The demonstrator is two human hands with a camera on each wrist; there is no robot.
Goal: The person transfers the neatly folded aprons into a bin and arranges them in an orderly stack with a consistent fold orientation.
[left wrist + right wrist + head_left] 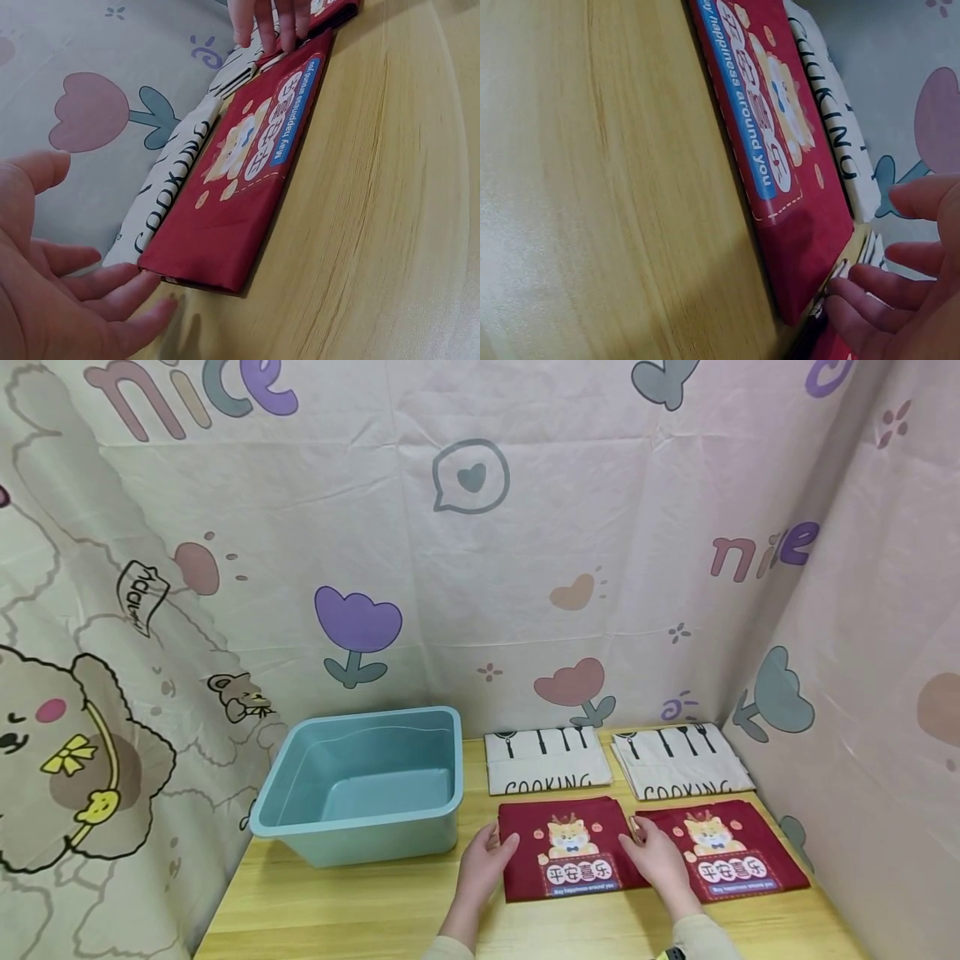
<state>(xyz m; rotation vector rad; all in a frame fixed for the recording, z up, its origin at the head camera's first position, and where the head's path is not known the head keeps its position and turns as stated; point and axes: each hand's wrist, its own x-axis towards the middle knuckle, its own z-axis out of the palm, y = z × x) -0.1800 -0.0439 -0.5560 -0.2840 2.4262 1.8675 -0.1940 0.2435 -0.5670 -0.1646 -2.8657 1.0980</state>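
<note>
A folded red cloth point(566, 842) with a cartoon animal and white lettering lies flat on the wooden table, between my two hands. My left hand point(482, 864) is at its left edge, fingers spread and thumb raised; in the left wrist view the fingertips point(154, 281) reach its near corner. At the opposite edge is my right hand point(658, 858), its fingers loosely extended into the narrow gap beside a second folded red cloth point(772, 857) of the same print. Neither hand grips anything. The right wrist view shows the fingers point(881, 285) close to the first cloth's edge.
Behind the red cloths lie two folded white cloths, a left one point(551, 768) and a right one point(686, 767), printed with utensils and "COOKING". A blue-green plastic bin point(375, 822) stands to the left on the table point(360, 910). A printed curtain point(480, 568) hangs behind and at both sides.
</note>
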